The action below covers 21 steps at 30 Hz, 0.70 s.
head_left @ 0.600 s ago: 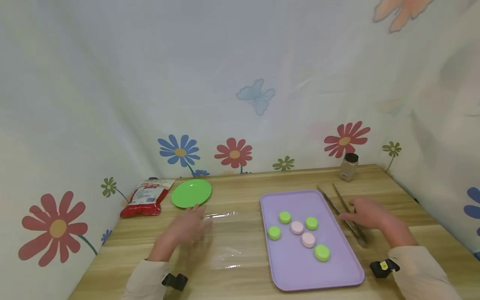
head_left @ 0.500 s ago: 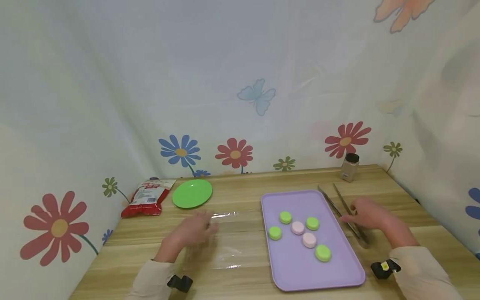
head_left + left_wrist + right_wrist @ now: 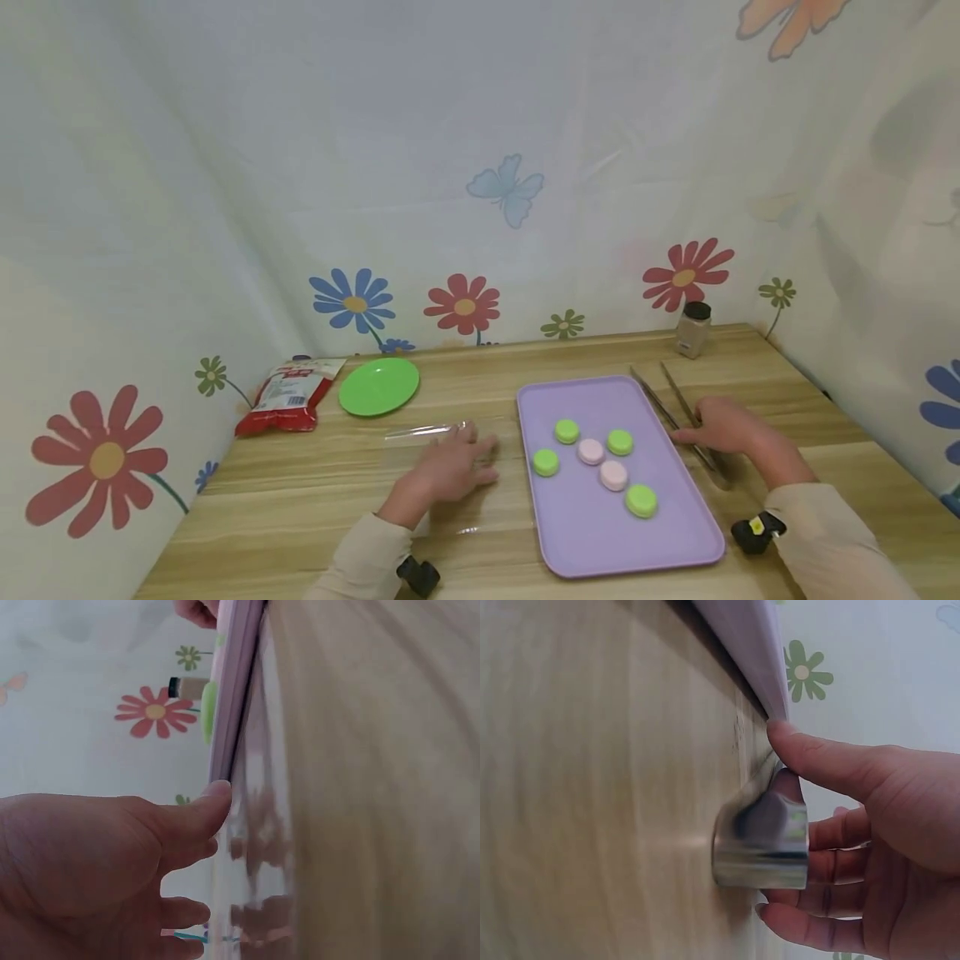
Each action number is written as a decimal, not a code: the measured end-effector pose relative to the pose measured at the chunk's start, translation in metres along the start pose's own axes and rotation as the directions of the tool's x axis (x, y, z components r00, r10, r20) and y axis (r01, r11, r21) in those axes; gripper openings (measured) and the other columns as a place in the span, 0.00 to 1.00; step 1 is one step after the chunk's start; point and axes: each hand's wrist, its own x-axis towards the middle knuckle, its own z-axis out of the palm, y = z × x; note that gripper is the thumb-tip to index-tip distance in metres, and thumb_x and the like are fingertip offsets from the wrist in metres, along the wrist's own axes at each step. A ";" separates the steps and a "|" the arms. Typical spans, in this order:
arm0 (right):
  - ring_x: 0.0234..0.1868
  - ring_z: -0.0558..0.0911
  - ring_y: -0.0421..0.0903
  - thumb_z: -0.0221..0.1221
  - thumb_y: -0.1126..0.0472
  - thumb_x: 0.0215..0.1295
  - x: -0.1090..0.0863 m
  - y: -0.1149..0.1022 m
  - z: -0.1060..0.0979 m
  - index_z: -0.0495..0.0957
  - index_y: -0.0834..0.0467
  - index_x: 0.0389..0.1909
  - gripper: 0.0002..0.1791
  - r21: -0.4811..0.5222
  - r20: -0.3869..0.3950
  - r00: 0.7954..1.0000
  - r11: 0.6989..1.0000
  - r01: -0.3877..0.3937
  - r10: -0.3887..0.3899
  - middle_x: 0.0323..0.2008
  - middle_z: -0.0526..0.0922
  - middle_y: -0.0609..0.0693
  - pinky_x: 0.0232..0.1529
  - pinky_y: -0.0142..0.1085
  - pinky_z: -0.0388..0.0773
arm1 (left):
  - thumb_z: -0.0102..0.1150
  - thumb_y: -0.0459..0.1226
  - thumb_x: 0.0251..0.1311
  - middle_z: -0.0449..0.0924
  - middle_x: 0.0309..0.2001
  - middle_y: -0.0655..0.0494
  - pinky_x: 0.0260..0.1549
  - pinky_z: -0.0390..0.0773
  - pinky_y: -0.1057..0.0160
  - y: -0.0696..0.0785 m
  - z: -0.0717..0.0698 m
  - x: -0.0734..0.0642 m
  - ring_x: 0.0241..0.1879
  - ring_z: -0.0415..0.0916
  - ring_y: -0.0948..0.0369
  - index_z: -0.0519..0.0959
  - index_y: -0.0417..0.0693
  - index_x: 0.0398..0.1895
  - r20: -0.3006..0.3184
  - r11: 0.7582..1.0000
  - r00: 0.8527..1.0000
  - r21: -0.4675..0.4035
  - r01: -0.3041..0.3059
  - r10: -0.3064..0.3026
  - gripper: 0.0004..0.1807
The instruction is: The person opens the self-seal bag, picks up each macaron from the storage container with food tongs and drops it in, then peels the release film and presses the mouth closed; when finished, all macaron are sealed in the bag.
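Over a clear, glossy flat sheet [image 3: 405,467] on the table, my left hand [image 3: 453,467] hovers low or touches it; I cannot tell which. Its fingers are spread and loosely bent, and the left wrist view shows them mirrored in the shiny surface. At the right, my right hand [image 3: 726,427] holds metal tongs [image 3: 654,398] that lie with their arms apart, thumb on one side and fingers on the other. The tongs' bent end [image 3: 761,859] shows in the right wrist view. Between the hands lies a lilac tray [image 3: 600,542] with several green macarons [image 3: 641,501] and two pink macarons [image 3: 613,476].
A green plate [image 3: 378,387] lies at the back left, beside a red and white packet [image 3: 288,398]. A black-lidded jar [image 3: 693,331] stands at the back right. A flower-printed curtain [image 3: 510,250] encloses the wooden table [image 3: 247,517].
My left hand has moved right, from the left edge of the clear sheet to above its middle. The right hand and the tongs stay in place. The head view has shifted slightly.
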 end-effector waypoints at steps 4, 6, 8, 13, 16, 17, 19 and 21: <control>0.19 0.66 0.44 0.69 0.47 0.59 0.001 0.001 0.000 0.68 0.59 0.18 0.25 0.002 0.000 1.000 1.000 0.000 0.000 0.16 0.66 0.47 0.20 0.35 0.63 | 0.54 0.49 0.72 0.59 0.72 0.31 0.62 0.58 0.25 0.003 0.005 0.002 0.72 0.51 0.31 0.70 0.49 0.71 0.022 1.000 1.000 0.005 -0.012 0.012 0.28; 0.19 0.65 0.43 0.69 0.48 0.59 0.001 0.002 0.000 0.67 0.58 0.18 0.25 0.008 0.001 1.000 1.000 0.006 -0.006 0.16 0.65 0.46 0.20 0.35 0.63 | 0.53 0.49 0.73 0.57 0.73 0.31 0.61 0.59 0.25 0.003 0.008 0.002 0.72 0.50 0.31 0.69 0.49 0.72 0.030 1.000 1.000 -0.003 -0.008 0.008 0.28; 0.18 0.65 0.42 0.69 0.50 0.58 0.000 0.003 0.001 0.66 0.57 0.16 0.25 0.022 0.002 1.000 1.000 0.019 -0.019 0.15 0.64 0.45 0.19 0.34 0.63 | 0.53 0.49 0.73 0.56 0.73 0.31 0.61 0.59 0.25 0.002 0.010 0.002 0.72 0.49 0.31 0.69 0.49 0.72 0.033 1.000 0.999 -0.017 -0.002 0.003 0.28; 0.12 0.65 0.39 0.68 0.57 0.57 -0.003 0.007 -0.001 0.64 0.55 0.15 0.22 0.068 0.039 0.999 0.998 0.012 -0.015 0.13 0.62 0.43 0.13 0.32 0.66 | 0.52 0.47 0.73 0.55 0.73 0.30 0.60 0.57 0.22 0.001 0.012 0.001 0.72 0.49 0.29 0.69 0.50 0.72 0.022 0.997 1.000 -0.080 0.010 -0.008 0.27; 0.11 0.70 0.40 0.65 0.60 0.57 -0.006 0.007 -0.004 0.64 0.57 0.16 0.19 0.079 0.081 0.996 0.996 -0.035 0.029 0.14 0.65 0.46 0.10 0.34 0.72 | 0.52 0.46 0.74 0.56 0.73 0.30 0.60 0.55 0.21 0.002 0.014 0.001 0.71 0.50 0.29 0.70 0.52 0.72 -0.005 0.994 1.000 -0.108 0.026 -0.027 0.25; 0.11 0.72 0.42 0.64 0.61 0.57 -0.008 0.006 -0.006 0.64 0.57 0.17 0.18 0.083 0.093 0.995 0.995 -0.055 0.047 0.15 0.66 0.47 0.09 0.35 0.75 | 0.51 0.45 0.74 0.57 0.73 0.31 0.59 0.55 0.21 0.002 0.015 0.001 0.71 0.50 0.29 0.71 0.52 0.71 -0.018 0.993 0.999 -0.111 0.033 -0.035 0.24; 0.12 0.73 0.43 0.62 0.62 0.56 -0.010 0.005 -0.010 0.64 0.58 0.18 0.16 0.077 0.108 0.992 0.995 -0.070 0.062 0.16 0.67 0.49 0.10 0.38 0.77 | 0.51 0.43 0.75 0.60 0.72 0.32 0.59 0.57 0.22 0.002 0.016 0.003 0.70 0.53 0.30 0.73 0.54 0.69 -0.050 0.994 0.998 -0.101 0.041 -0.047 0.22; 0.15 0.74 0.45 0.60 0.63 0.54 -0.012 0.004 -0.015 0.65 0.59 0.20 0.13 0.075 0.126 0.989 0.994 -0.084 0.074 0.18 0.68 0.50 0.11 0.41 0.79 | 0.50 0.42 0.75 0.63 0.71 0.33 0.58 0.61 0.23 0.002 0.018 0.004 0.69 0.56 0.31 0.76 0.55 0.67 -0.086 0.995 0.995 -0.082 0.047 -0.054 0.21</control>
